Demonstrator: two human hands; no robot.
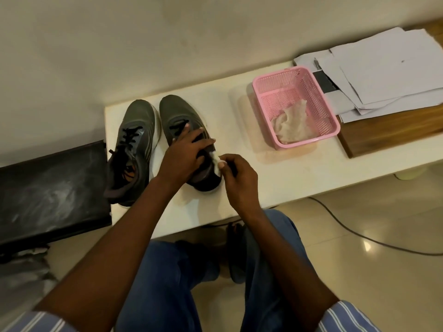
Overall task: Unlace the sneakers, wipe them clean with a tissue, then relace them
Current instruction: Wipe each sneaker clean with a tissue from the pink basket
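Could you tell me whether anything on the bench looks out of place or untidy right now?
Mildly. The loose papers behind the pink basket lie fanned and askew, and the left sneaker's heel overhangs the bench edge. Nothing looks spilled or damaged.

Two sneakers (pixel 153 144) stand side by side at the surface's (pixel 275 183) left end, mid-frame. A basket (pixel 296 106) sits to their right with a tissue (pixel 293 127) in it. Papers (pixel 383 73) lie at upper right, just beside the basket. A cable (pixel 359 238) runs along the floor at lower right.
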